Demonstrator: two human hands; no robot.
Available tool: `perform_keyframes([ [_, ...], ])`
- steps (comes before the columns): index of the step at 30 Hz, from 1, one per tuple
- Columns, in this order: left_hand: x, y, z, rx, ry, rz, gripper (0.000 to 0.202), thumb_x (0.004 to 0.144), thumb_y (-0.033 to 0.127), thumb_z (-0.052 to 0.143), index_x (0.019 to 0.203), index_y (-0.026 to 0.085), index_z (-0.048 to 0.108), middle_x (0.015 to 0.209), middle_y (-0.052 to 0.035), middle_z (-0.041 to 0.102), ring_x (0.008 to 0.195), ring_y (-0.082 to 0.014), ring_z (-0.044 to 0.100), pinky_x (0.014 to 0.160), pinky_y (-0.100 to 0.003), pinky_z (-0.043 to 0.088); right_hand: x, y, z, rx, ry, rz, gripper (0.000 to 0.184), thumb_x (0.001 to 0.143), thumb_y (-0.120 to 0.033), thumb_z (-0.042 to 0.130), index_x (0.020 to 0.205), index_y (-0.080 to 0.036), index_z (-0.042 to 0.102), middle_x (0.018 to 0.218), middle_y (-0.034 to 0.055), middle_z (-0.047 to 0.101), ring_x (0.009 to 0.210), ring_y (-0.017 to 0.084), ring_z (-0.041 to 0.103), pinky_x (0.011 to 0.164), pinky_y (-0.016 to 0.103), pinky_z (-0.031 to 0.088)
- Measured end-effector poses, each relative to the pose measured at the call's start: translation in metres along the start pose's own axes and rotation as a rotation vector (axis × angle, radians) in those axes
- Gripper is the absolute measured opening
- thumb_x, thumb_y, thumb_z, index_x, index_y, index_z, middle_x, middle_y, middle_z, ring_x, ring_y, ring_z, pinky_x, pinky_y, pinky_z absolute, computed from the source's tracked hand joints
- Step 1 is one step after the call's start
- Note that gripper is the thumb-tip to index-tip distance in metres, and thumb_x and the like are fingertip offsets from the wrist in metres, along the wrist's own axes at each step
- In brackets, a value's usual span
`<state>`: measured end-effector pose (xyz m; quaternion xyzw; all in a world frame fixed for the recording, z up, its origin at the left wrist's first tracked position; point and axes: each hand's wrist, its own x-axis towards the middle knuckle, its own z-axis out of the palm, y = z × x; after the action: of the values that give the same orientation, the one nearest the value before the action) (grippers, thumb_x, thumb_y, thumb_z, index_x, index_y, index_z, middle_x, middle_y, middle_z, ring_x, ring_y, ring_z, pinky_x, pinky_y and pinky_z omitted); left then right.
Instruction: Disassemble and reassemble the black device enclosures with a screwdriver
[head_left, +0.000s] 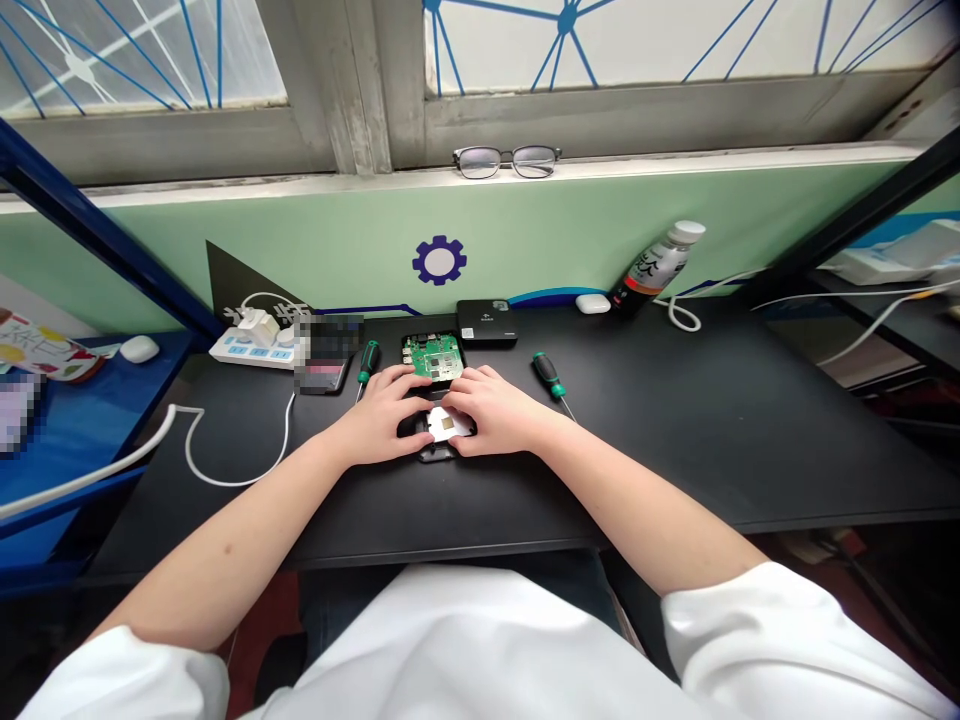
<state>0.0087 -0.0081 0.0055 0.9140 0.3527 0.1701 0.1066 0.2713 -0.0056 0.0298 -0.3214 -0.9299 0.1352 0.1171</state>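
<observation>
A small black device shell (437,440) with a pale metal plate and a square pad inside it lies on the black desk (675,430), close to the near edge and right in front of the person. The left hand (384,412) rests on the shell's left side with fingers curled down over its edge; the right hand (495,410) covers the right side, fingers bent and pressing on the plate. Whether either hand actually grips the shell or only bears on it cannot be told.

Just behind the shell sits a green circuit board (434,357) in a black tray. Behind that board lies a flat black box (487,322) with small white marking too fine to read. Left of the shell is a green-handled screwdriver (367,364); right of it, a second green-handled screwdriver (551,378). Farther left of the shell a white power strip (255,343) holds a plug, and a white cable (225,470) loops from it across the desk.

Right of the shell and well back, a white earbud case (592,303) lies beside a tilted bottle (658,265) with a white cap and large dark characters on its label. The green wall panel behind the shell bears a blue gear emblem (439,260). Spectacles (507,160) rest on the window sill above, under panes crossed with blue lines.
</observation>
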Motion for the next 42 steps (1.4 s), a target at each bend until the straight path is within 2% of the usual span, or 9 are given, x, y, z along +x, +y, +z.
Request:
perform_keyframes([
  [15, 0.000, -0.004, 0.001, 0.013, 0.014, 0.007, 0.035, 0.092, 0.044, 0.078, 0.123, 0.029, 0.080, 0.151, -0.0113, 0.062, 0.149, -0.0407, 0.043, 0.124, -0.064, 0.038, -0.004, -0.003, 0.003, -0.003, -0.023, 0.038, 0.018, 0.089, -0.034, 0.070, 0.097, -0.018, 0.072, 0.104, 0.0118, 0.067, 0.102, 0.029, 0.053, 0.097, 0.048, 0.039],
  [19, -0.001, -0.002, 0.000, 0.009, 0.021, 0.009, 0.035, 0.092, 0.044, 0.077, 0.124, 0.028, 0.078, 0.150, -0.0116, 0.063, 0.149, -0.0407, 0.044, 0.124, -0.064, 0.037, -0.008, -0.002, 0.003, -0.026, -0.037, 0.020, 0.029, 0.094, -0.039, 0.070, 0.113, -0.018, 0.075, 0.107, 0.0134, 0.070, 0.105, 0.031, 0.056, 0.101, 0.051, 0.040],
  [23, -0.002, -0.004, -0.003, -0.012, 0.149, -0.026, 0.054, 0.096, 0.041, 0.070, 0.147, 0.024, 0.060, 0.141, -0.0134, 0.068, 0.143, -0.0367, 0.051, 0.121, -0.058, 0.040, -0.010, 0.009, -0.008, -0.025, 0.033, 0.037, 0.051, 0.096, -0.051, 0.070, 0.135, -0.018, 0.069, 0.124, 0.0171, 0.072, 0.118, 0.035, 0.061, 0.106, 0.054, 0.041],
  [25, -0.002, -0.008, -0.005, 0.019, 0.305, -0.126, 0.054, 0.100, 0.035, 0.062, 0.152, 0.022, 0.051, 0.131, -0.0125, 0.072, 0.135, -0.0336, 0.058, 0.116, -0.055, 0.044, -0.012, 0.021, -0.020, -0.036, 0.168, 0.231, 0.049, 0.100, -0.050, 0.064, 0.137, -0.016, 0.066, 0.126, 0.0177, 0.073, 0.119, 0.034, 0.065, 0.105, 0.050, 0.045],
  [28, -0.001, -0.016, -0.008, 0.112, 0.472, -0.319, 0.047, 0.100, 0.025, 0.055, 0.146, 0.020, 0.052, 0.119, -0.0116, 0.075, 0.125, -0.0330, 0.062, 0.109, -0.053, 0.045, -0.022, 0.046, -0.041, -0.124, 0.274, 0.734, 0.045, 0.105, -0.047, 0.051, 0.133, -0.014, 0.066, 0.120, 0.0194, 0.075, 0.110, 0.034, 0.070, 0.086, 0.043, 0.053],
  [33, 0.002, -0.022, -0.010, 0.240, 0.402, -0.451, 0.043, 0.096, 0.020, 0.054, 0.139, 0.018, 0.059, 0.121, -0.0151, 0.075, 0.126, -0.0378, 0.059, 0.106, -0.055, 0.039, -0.044, 0.083, -0.059, -0.074, -0.114, 1.013, 0.048, 0.085, -0.059, 0.077, 0.108, -0.018, 0.071, 0.106, 0.0174, 0.076, 0.089, 0.034, 0.073, 0.066, 0.039, 0.052],
  [37, 0.003, -0.018, -0.007, 0.202, 0.358, -0.434, 0.041, 0.098, 0.021, 0.052, 0.138, 0.019, 0.061, 0.120, -0.0136, 0.076, 0.126, -0.0364, 0.059, 0.106, -0.053, 0.039, -0.046, 0.089, -0.062, 0.065, -0.062, 0.917, 0.027, 0.079, -0.042, 0.083, 0.081, -0.022, 0.066, 0.083, 0.0077, 0.073, 0.071, 0.024, 0.066, 0.059, 0.034, 0.046],
  [40, 0.004, -0.017, -0.004, 0.169, 0.372, -0.440, 0.041, 0.096, 0.019, 0.052, 0.136, 0.020, 0.062, 0.116, -0.0124, 0.078, 0.123, -0.0355, 0.060, 0.105, -0.053, 0.040, -0.038, 0.077, -0.061, 0.333, 0.156, 0.808, 0.024, 0.079, -0.040, 0.081, 0.080, -0.022, 0.065, 0.074, 0.0019, 0.068, 0.064, 0.017, 0.059, 0.058, 0.030, 0.043],
  [42, 0.004, -0.018, -0.004, 0.161, 0.371, -0.454, 0.041, 0.096, 0.018, 0.051, 0.135, 0.020, 0.063, 0.116, -0.0127, 0.078, 0.122, -0.0355, 0.061, 0.104, -0.053, 0.040, -0.031, 0.061, -0.054, 0.704, 0.345, 0.690, 0.031, 0.080, -0.047, 0.080, 0.092, -0.021, 0.068, 0.074, 0.0003, 0.068, 0.060, 0.015, 0.058, 0.055, 0.030, 0.046],
])
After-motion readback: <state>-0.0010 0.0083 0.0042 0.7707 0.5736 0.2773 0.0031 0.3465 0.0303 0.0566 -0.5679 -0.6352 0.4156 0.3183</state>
